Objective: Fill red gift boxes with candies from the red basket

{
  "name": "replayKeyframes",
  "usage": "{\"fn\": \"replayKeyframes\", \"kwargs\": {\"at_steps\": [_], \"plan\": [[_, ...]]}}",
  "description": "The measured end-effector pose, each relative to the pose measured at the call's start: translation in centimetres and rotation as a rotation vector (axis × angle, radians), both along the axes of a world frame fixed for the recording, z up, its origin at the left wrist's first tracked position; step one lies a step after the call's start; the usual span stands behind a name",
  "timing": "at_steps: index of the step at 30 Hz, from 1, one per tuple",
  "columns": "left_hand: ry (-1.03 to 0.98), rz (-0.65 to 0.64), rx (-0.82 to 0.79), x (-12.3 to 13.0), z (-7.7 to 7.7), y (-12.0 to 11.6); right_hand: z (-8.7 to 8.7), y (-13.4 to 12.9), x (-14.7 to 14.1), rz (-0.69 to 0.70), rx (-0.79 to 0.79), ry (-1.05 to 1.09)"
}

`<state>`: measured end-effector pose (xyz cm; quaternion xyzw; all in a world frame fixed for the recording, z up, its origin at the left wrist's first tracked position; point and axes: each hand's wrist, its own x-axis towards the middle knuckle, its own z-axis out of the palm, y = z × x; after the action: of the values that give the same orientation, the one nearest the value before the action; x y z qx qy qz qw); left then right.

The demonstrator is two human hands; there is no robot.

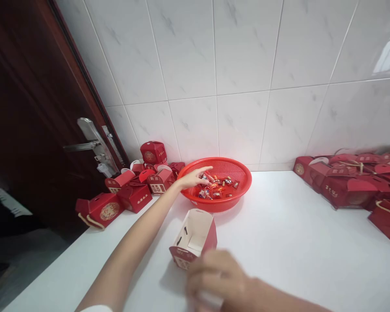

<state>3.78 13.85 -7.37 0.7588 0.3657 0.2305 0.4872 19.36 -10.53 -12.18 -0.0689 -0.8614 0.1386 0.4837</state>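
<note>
My left hand (196,177) reaches over the near-left rim of a red plastic basket (243,186), its fingers spread apart just above the wrapped candies (219,190) inside. In front of the basket stands a red paper box (211,234) with its top open. Its pale inside shows two small dark marks, and I see no candy in it. My right hand (217,277) is at the near side of that box, with fingers bent and smeared by motion. Whether it touches the box or holds anything I cannot make out.
Several closed red gift boxes (134,197) are piled at the left by the wall. More red boxes (349,186) lie at the right on the white table (279,247). A dark door with a metal handle (91,145) borders the left, and a tiled wall (243,125) rises behind.
</note>
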Motion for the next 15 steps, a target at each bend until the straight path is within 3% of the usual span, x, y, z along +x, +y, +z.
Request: {"fn": "replayKeyframes", "kwargs": {"at_steps": [3,6,11,15], "plan": [[-0.108,0.025,-0.043,-0.3,0.4,-1.6,5.2,4.1,3.0,-0.314,-0.016,0.341],[-0.11,0.014,-0.045,0.2,0.9,-3.2,7.5,9.1,5.0,-0.526,-0.359,0.527],[-0.137,0.005,0.089,2.3,1.1,-4.4,5.9,14.9,5.1,-0.476,-0.951,0.478],[-0.069,0.016,0.143,3.8,1.1,-4.3,4.8,15.7,4.7,-0.264,-1.091,0.532]]}}
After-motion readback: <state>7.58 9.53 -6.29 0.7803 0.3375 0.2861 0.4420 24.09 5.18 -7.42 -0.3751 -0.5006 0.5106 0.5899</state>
